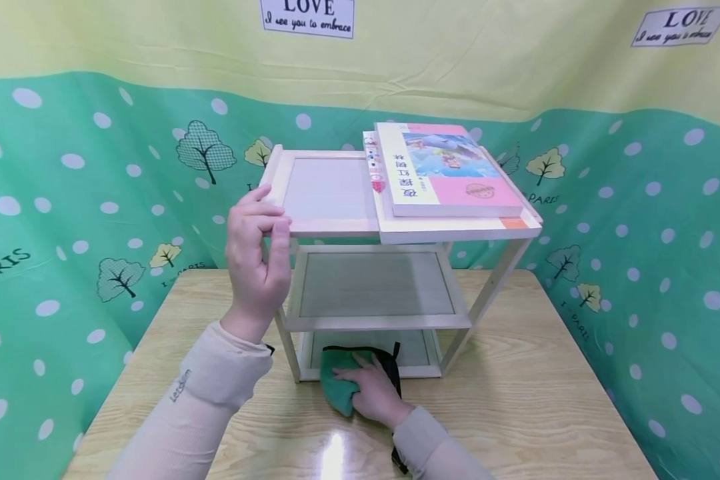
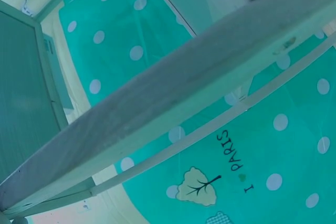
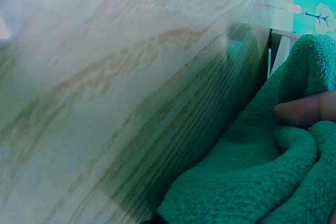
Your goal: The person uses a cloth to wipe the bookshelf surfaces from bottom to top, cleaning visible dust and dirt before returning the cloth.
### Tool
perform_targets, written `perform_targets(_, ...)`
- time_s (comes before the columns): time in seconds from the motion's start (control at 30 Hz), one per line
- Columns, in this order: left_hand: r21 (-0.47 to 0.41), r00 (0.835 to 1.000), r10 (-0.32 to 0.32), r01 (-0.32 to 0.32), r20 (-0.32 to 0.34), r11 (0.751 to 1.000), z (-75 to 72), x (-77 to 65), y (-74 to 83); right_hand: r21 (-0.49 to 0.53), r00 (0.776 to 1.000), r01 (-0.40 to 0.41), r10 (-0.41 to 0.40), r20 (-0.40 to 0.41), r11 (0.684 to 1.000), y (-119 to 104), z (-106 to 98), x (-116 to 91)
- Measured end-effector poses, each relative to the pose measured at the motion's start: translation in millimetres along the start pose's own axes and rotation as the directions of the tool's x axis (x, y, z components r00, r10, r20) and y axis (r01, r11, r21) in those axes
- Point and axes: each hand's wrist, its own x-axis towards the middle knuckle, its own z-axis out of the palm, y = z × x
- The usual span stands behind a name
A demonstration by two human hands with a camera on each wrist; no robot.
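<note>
A small white three-tier shelf (image 1: 372,320) stands on the wooden table. My left hand (image 1: 258,247) grips the left edge of its top tier, fingers over the rim and thumb at the front corner. In the left wrist view, the shelf's pale frame bar (image 2: 173,87) crosses close to the camera. Low at the front, my right hand (image 1: 375,390) holds a green cloth (image 1: 336,387) with a black edge at the bottom tier (image 1: 429,347). In the right wrist view a finger (image 3: 304,111) presses into the folds of the fuzzy cloth (image 3: 236,182).
Two stacked books, the upper book (image 1: 450,167) pink and white, lie on the right of the top tier. The lower book (image 1: 456,230) reaches its front edge. Wooden table (image 1: 534,400) surrounds the legs. A green and yellow curtain (image 1: 96,200) hangs behind and at both sides.
</note>
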Motion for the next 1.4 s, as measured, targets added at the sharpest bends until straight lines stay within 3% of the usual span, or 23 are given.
perform_targets(0.7,0.003,1.0,-0.007,0.007,-0.004,1.0,-1.8,-0.9,-0.5,-0.096,0.998,0.03,-0.025,0.056,0.995,-12.8,12.9,5.7)
perform_targets(1.0,0.004,1.0,0.001,-0.001,-0.001,1.0,-0.6,-0.5,-0.4,-0.132,1.0,0.019,-0.018,0.008,0.991,-11.6,13.3,-0.5)
perform_targets(1.4,0.007,1.0,0.009,-0.009,0.019,1.0,-2.0,0.3,-1.4,-0.082,1.0,0.002,-0.003,-0.012,0.997,-5.3,8.6,-4.2)
